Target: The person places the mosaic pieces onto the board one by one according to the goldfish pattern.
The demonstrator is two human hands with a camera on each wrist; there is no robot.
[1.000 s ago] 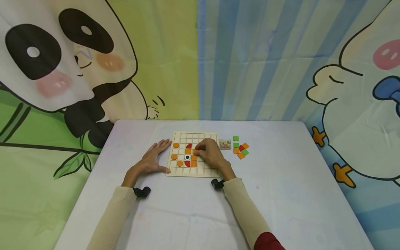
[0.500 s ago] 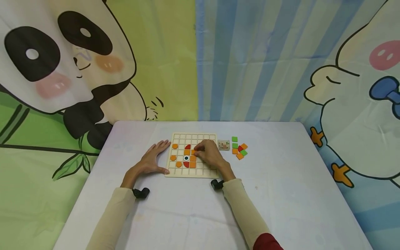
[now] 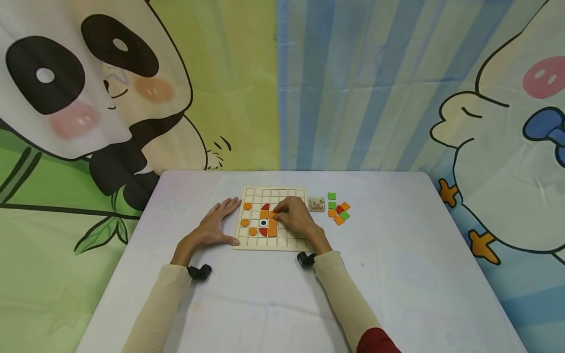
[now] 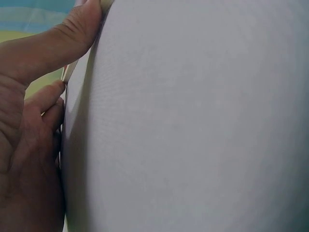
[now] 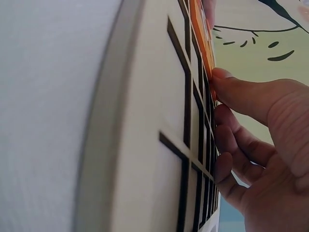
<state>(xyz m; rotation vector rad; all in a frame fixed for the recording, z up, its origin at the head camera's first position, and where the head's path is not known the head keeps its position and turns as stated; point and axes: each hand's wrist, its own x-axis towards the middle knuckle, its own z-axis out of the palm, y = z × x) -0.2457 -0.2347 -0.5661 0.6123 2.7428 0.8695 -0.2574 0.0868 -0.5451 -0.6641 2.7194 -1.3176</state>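
A pale wooden grid board (image 3: pixel 265 247) lies flat on the table. My left hand (image 3: pixel 215 224) is spread along its left side, fingers straight, thumb touching the near left corner. With thumb and fingertips, my right hand (image 3: pixel 296 216) pinches an orange square tile (image 3: pixel 271 214) at the board's middle; the fingers partly cover it. Around it sit other orange square tiles (image 3: pixel 272 232), red curved tiles (image 3: pixel 265 207) and a white round tile with a black dot (image 3: pixel 263 223). Orange discs (image 3: pixel 247 206) lie further left. In the right wrist view, the thumb (image 5: pixel 231 89) touches orange.
Beside the board's right edge lies a small printed pattern card (image 3: pixel 316 204). Loose green tiles (image 3: pixel 331 196), orange tiles (image 3: pixel 339 220) and a red piece (image 3: pixel 339 209) are grouped right of it. The white table (image 3: pixel 397 274) ends at a cartoon-printed curtain (image 3: pixel 353 98).
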